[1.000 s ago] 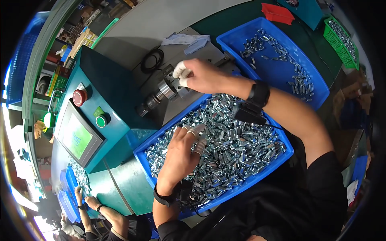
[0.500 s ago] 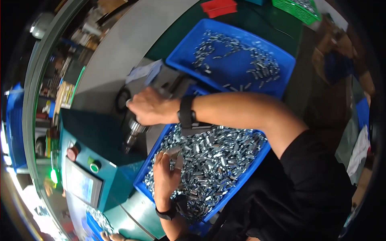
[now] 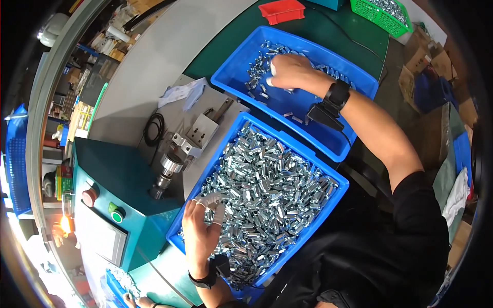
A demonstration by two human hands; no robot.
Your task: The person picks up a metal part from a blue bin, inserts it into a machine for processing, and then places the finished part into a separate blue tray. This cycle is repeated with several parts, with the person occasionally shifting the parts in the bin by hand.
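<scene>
My left hand [image 3: 199, 233] rests at the near left corner of a blue bin [image 3: 328, 205] heaped with small silver metal parts [image 3: 267, 195]; its fingertips, in white finger cots, pinch one small metal part. My right hand [image 3: 287, 72] reaches over a second blue bin [image 3: 359, 77] farther away, fingers curled down among a thinner scatter of the same metal parts [image 3: 259, 66]. Whether it grips anything is hidden. Both wrists wear black bands. A teal machine [image 3: 120, 179] with a metal spindle [image 3: 167, 172] stands left of the full bin.
The machine has a red button [image 3: 89, 197], a green button [image 3: 117, 214] and a screen. A black cable coil [image 3: 153, 128] and a crumpled cloth [image 3: 179, 95] lie on its grey plate. A red tray [image 3: 281, 10] and a green basket [image 3: 385, 13] sit at the far edge. Another person's hands show at the bottom left.
My right hand has left the machine's spindle and swung right into the far blue bin. My left hand stays at the full bin's corner with a part in its fingertips.
</scene>
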